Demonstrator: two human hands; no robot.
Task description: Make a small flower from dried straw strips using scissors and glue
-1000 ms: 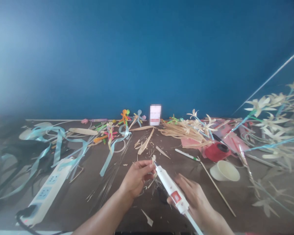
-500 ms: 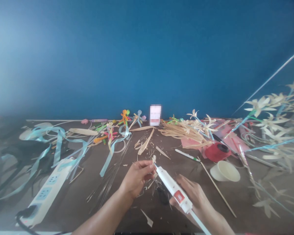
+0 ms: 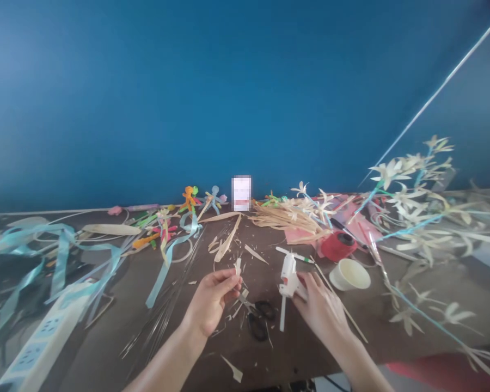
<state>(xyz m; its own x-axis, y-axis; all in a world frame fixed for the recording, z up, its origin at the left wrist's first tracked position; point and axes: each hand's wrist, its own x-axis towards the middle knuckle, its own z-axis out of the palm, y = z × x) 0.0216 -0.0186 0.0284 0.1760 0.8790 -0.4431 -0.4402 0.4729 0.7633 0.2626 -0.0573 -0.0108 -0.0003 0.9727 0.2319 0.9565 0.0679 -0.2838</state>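
Observation:
My left hand (image 3: 218,294) is closed in a pinch around a small pale strip of dried husk (image 3: 238,267), which points upward from the fingertips. On the right, my right hand (image 3: 322,302) grips the handle of a white hot glue gun (image 3: 288,276). Its nozzle points away from me, and a glue stick (image 3: 282,313) juts out of its back end. A pair of scissors with black handles (image 3: 258,320) lies on the table between my hands, among husk scraps.
A white power strip (image 3: 36,348) and blue ribbon (image 3: 163,272) lie at the left. To the right are a paper cup (image 3: 350,274), a red spool (image 3: 338,246) and pale husk flowers (image 3: 392,171) on blue stems. Dried husks (image 3: 289,216) are heaped by the wall.
The glue gun has moved right, away from the husk piece in my left hand, and turned to point straight away from me. The scissors now show fully. The view has shifted right.

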